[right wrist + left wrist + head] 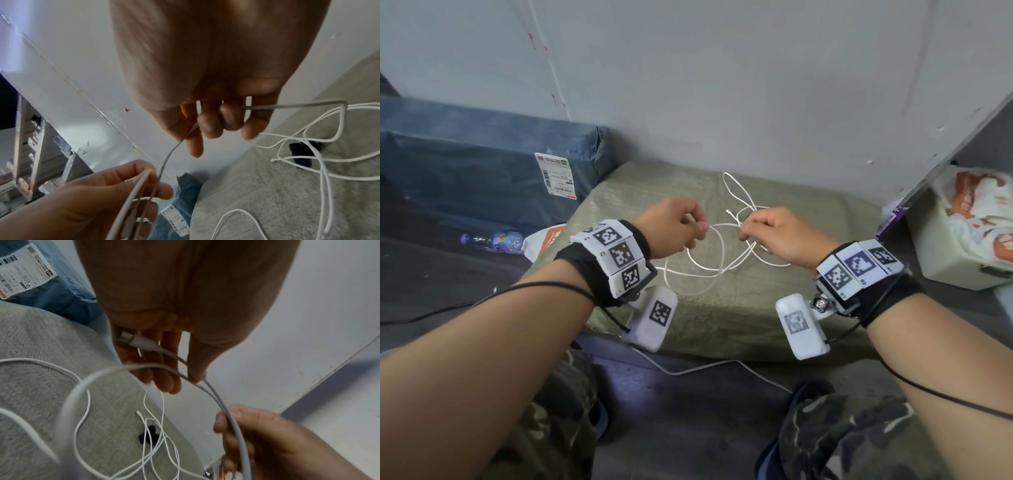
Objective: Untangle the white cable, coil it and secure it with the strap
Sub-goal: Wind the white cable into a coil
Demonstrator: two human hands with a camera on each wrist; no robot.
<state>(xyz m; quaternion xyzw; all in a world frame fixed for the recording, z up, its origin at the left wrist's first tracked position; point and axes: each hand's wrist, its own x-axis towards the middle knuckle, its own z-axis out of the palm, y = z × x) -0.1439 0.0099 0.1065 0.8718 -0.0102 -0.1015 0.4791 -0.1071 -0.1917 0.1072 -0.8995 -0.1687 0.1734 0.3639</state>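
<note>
The white cable [708, 263] lies in tangled loops on a green woven sack [808, 308]. My left hand [697, 228] pinches two strands of it between thumb and fingers. In the left wrist view the cable's plug end [133, 339] lies across the fingers of that left hand [183, 381]. My right hand [744, 233] grips the cable a short way to the right, fingers curled round a bent strand [298, 105]. The other, small cable tip [728, 211] rests on the sack behind the hands. A black strap [149, 434] [302, 151] lies on the sack under the loops.
A blue-grey wrapped parcel [482, 171] with a shipping label sits left of the sack, against the wall. A plastic bottle [496, 241] lies on the floor beside it. A white bin [962, 253] full of bags stands at right. Another white cord [705, 368] crosses the floor.
</note>
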